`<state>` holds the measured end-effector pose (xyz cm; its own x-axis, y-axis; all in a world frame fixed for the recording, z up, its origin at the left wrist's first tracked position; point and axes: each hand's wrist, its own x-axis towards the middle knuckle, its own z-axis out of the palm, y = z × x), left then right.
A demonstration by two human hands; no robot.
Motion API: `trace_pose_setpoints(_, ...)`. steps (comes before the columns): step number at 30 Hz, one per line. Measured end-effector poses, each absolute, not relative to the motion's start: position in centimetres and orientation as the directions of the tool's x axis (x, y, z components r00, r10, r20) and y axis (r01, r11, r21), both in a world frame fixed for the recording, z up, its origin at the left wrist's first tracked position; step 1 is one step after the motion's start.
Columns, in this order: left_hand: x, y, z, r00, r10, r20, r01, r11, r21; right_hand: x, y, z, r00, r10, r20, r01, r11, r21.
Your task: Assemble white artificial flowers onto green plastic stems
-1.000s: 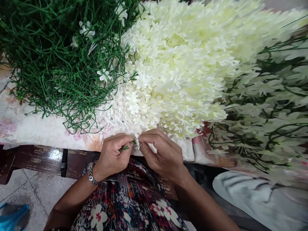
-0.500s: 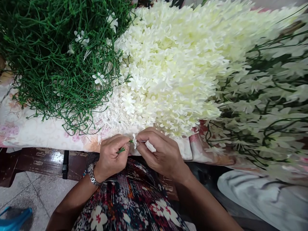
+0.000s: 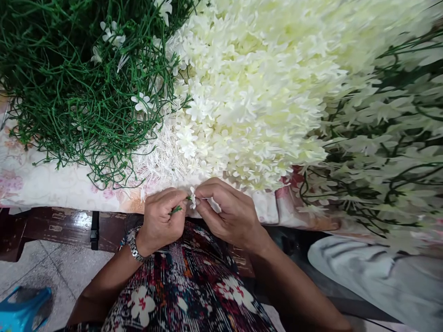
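Observation:
My left hand [image 3: 164, 216] is closed on a green plastic stem [image 3: 176, 210], whose tips poke out between the fingers. Between my two hands a small white artificial flower [image 3: 193, 197] sits against the stem's end. My right hand [image 3: 228, 210] pinches at the flower's other side, where a thin white stamen thread [image 3: 205, 198] shows between thumb and forefinger. Just beyond my hands lie loose white stamens [image 3: 157, 159] and a big heap of white flower heads [image 3: 256, 101]. A mass of green stems [image 3: 86, 101] fills the left, with a few white blossoms on it.
Finished-looking sprays of white flowers on green stems [image 3: 377, 157] are piled on the right. A floral cloth [image 3: 62, 184] covers the table edge. Below are a blue plastic stool [image 3: 26, 306], tiled floor and, at lower right, a person's grey-clad leg [image 3: 360, 272].
The view has shifted slightly, so the heaps appear a little higher and larger. Both hands keep their grip, and the flower's face has turned slightly between them.

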<state>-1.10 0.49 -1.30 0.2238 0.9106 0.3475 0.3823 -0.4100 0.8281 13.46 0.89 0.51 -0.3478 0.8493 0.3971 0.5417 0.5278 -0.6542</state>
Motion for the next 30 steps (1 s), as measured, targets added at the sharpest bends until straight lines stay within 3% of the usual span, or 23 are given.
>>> trace_pose_setpoints(17, -1.2, 0.6, -1.2, 0.293, 0.918, 0.266, 0.367, -0.365, 0.856, 13.7, 0.8, 0.8, -0.427, 0.823, 0.374, 0.55, 0.565, -0.615)
trace_pose_setpoints(20, -1.7, 0.7, -0.9, 0.28, 0.935, 0.219, 0.254, -0.293, 0.922, 14.0, 0.7, 1.4, -0.419, 0.813, 0.404, 0.555, 0.581, -0.595)
trace_pose_setpoints(25, -2.6, 1.1, -0.1, 0.332, 0.943, 0.018, 0.105, -0.055, 0.993, 14.5, 0.6, 2.5, -0.435, 0.748, 0.501, 0.562, 0.66, -0.499)
trace_pose_setpoints(30, -2.7, 1.3, 0.3, 0.393, 0.92, -0.002, 0.082, -0.033, 0.996, 14.6, 1.0, 2.6, -0.512, 0.693, 0.507, 0.522, 0.72, -0.457)
